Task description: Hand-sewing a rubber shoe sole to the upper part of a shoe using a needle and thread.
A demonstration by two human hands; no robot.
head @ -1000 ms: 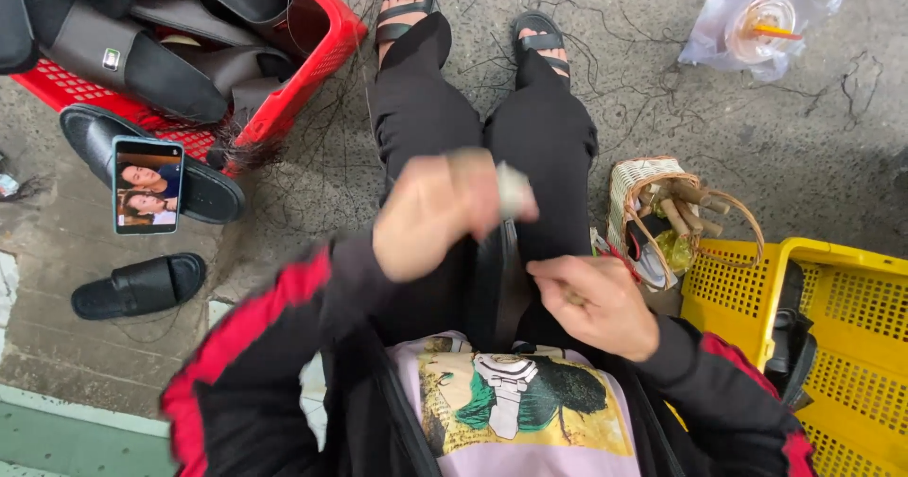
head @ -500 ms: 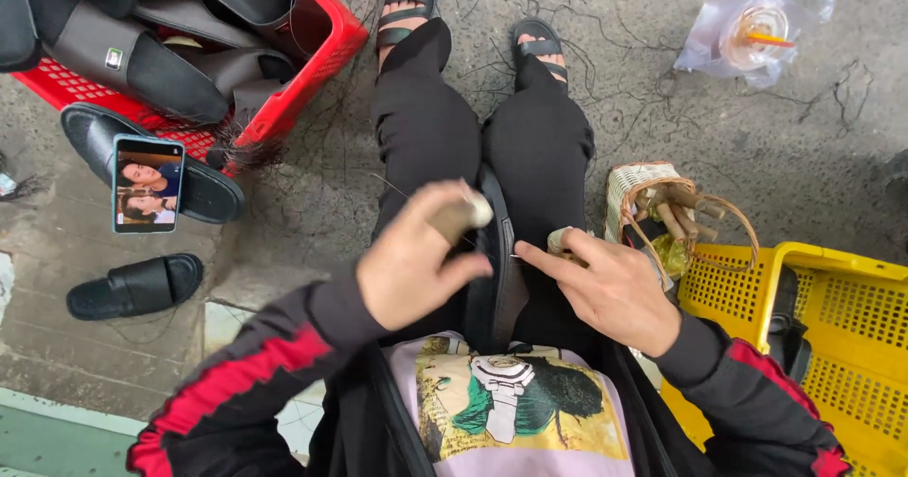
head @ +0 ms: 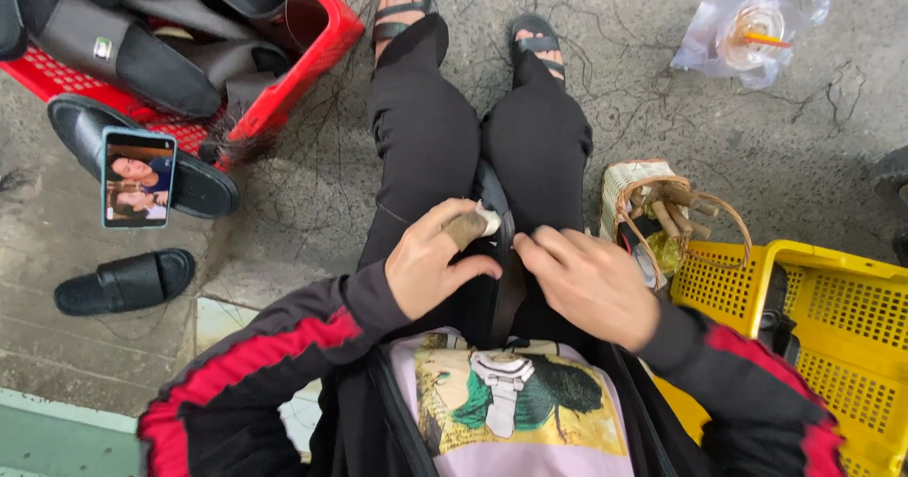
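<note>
I sit with black-trousered legs stretched out and a black sandal (head: 499,250) lying in my lap between my thighs. My left hand (head: 437,264) is closed around a small white pad or cloth (head: 486,218), with a brown finger cover on one finger, and presses it at the sandal's upper part. My right hand (head: 588,283) rests on the sandal's right edge, fingers bent and touching it. My sleeves are black with red stripes.
A red crate (head: 284,70) of black sandals stands at upper left. A phone (head: 138,176) leans on a loose black sandal (head: 199,182); another sandal (head: 123,281) lies below. A small woven basket (head: 662,212) and a yellow crate (head: 832,326) are on the right, a bagged drink cup (head: 752,31) far right.
My left hand came down from chest height to the sandal in my lap with the white pad. My right hand moved up and inward onto the sandal's edge.
</note>
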